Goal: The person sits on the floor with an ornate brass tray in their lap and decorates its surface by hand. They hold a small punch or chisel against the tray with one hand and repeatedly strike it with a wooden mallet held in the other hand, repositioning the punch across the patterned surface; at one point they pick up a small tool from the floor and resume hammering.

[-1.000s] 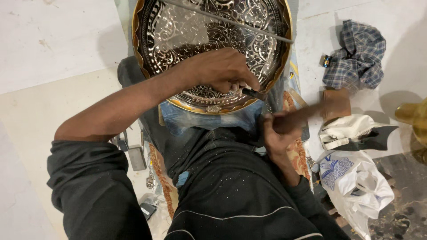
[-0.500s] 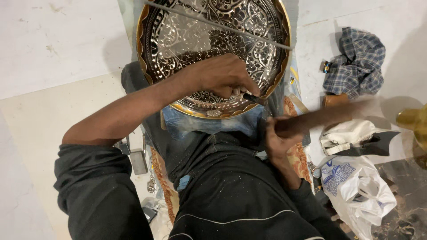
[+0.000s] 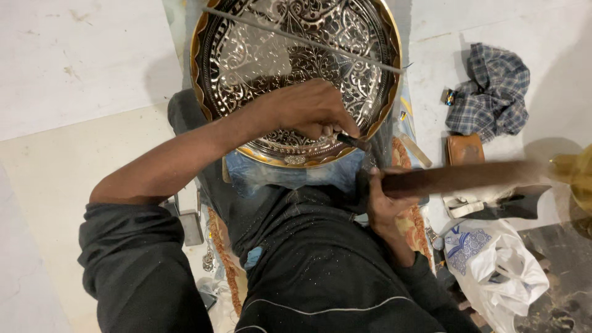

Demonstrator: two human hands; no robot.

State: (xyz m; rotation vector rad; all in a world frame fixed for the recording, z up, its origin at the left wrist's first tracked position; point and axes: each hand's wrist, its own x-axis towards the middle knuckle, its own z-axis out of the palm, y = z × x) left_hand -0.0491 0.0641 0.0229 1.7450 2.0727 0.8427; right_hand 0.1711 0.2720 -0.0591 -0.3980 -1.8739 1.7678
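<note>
From the head view, a large round metal tray (image 3: 296, 68) leans against the person's lap, filling the frame from 11 to 1 o'clock. Nearly all of its visible face already carries dense, shiny scrollwork inside a scalloped brass-coloured rim, so the engraving looks far along; what is left seems to be the band near the lower rim, where the tool sits. The left hand (image 3: 311, 111) rests on the tray, fingers pinched together around a thin dark chisel (image 3: 350, 141) whose tip meets the metal at the lower right of the pattern. The right hand (image 3: 385, 203), at 4 o'clock from the tray, is clamped around the handle of a dark wooden mallet (image 3: 468, 177), which is blurred and stretches out toward 3 o'clock; its head is hard to make out, possibly the yellowish shape at the frame edge. A thin straight rod (image 3: 302, 38) lies across the tray's upper part. On the pale floor at 2 o'clock lies a crumpled checked cloth (image 3: 490, 92), and at 4 o'clock a white plastic bag (image 3: 499, 271).
</note>
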